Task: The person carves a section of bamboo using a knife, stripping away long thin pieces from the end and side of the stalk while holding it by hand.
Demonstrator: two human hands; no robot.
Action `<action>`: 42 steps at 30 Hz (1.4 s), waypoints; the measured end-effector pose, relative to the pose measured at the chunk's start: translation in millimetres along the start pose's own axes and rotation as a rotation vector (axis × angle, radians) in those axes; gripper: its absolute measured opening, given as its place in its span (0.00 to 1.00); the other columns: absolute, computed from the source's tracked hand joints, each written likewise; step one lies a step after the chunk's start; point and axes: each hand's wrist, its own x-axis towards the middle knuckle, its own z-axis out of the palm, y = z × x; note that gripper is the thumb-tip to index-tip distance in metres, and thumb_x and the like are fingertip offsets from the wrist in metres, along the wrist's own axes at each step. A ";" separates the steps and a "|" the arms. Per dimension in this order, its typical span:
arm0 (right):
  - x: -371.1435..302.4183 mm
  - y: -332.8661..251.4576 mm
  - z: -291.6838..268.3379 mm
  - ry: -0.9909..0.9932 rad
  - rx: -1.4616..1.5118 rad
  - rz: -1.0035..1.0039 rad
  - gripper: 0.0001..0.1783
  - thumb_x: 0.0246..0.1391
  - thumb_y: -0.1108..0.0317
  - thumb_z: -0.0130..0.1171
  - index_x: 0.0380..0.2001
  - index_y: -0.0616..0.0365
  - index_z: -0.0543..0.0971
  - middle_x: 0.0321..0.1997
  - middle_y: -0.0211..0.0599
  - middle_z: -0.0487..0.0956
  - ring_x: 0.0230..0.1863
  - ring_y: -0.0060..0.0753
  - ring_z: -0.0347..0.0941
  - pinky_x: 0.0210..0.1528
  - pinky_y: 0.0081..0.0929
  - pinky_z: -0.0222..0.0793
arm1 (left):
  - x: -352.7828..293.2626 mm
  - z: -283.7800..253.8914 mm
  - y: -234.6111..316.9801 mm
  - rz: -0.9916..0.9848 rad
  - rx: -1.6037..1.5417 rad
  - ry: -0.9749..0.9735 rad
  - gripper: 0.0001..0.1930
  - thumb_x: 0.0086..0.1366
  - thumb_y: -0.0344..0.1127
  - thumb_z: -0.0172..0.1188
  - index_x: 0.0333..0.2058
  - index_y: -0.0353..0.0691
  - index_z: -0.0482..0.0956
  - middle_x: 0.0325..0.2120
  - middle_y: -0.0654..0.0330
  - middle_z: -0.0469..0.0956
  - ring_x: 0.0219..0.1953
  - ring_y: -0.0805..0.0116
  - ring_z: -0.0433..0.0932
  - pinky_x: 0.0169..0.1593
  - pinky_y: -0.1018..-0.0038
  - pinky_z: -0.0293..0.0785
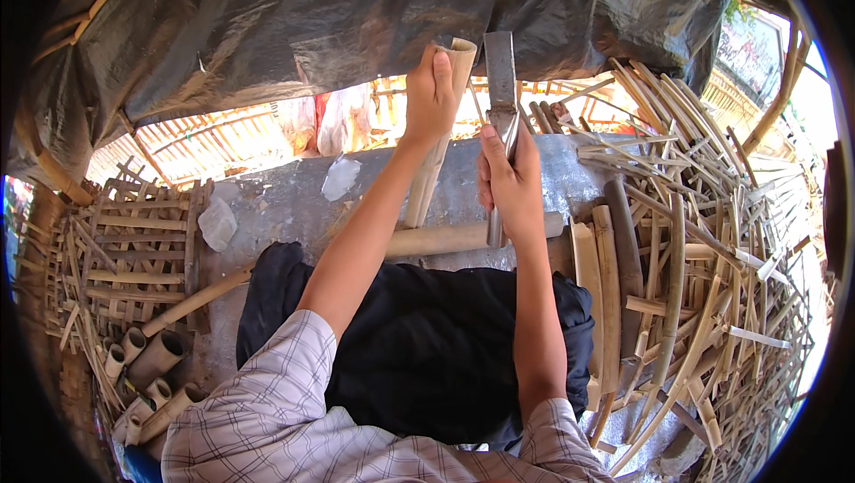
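Observation:
My left hand (431, 96) is closed around the upper part of a pale length of bamboo (427, 182), its cut end tilted up beside my thumb. The bamboo slants down toward a thicker bamboo pole (445, 240) lying crosswise in front of my lap. My right hand (512, 182) grips the metal handle of a broad, square-ended chopping knife (501, 69). The blade points up, just right of the bamboo's top and apart from it. Part of the handle shows below my fist.
A big heap of split bamboo strips (704, 243) fills the right side. At the left are a woven bamboo panel (138, 238), a pale stone-like lump (216, 223) and several bamboo tubes (156, 358). Dark plastic sheeting (338, 20) hangs ahead. Black cloth (419, 340) covers my lap.

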 end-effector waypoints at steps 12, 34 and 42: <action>7.3 -39.5 -17.1 0.063 -0.799 -0.410 0.15 0.71 0.63 0.56 0.41 0.68 0.70 0.25 0.58 0.78 0.24 0.60 0.73 0.29 0.46 0.67 | -28.9 15.1 22.9 -0.087 -0.085 0.037 0.15 0.79 0.37 0.43 0.32 0.34 0.69 0.19 0.48 0.69 0.21 0.56 0.70 0.29 0.62 0.64; -12.0 -68.9 4.0 0.202 -0.830 -0.259 0.15 0.71 0.62 0.57 0.44 0.68 0.72 0.21 0.53 0.76 0.18 0.41 0.71 0.25 0.40 0.64 | -23.1 -14.2 18.9 -0.073 -0.042 0.052 0.17 0.81 0.37 0.39 0.33 0.34 0.69 0.17 0.48 0.67 0.20 0.52 0.69 0.29 0.61 0.65; -11.3 -57.0 4.0 0.054 -0.921 -0.244 0.16 0.68 0.64 0.60 0.41 0.67 0.70 0.26 0.65 0.76 0.32 0.75 0.70 0.30 0.51 0.65 | -23.7 -15.8 18.0 -0.084 -0.076 0.047 0.16 0.81 0.36 0.39 0.33 0.34 0.69 0.18 0.45 0.68 0.20 0.47 0.70 0.28 0.58 0.66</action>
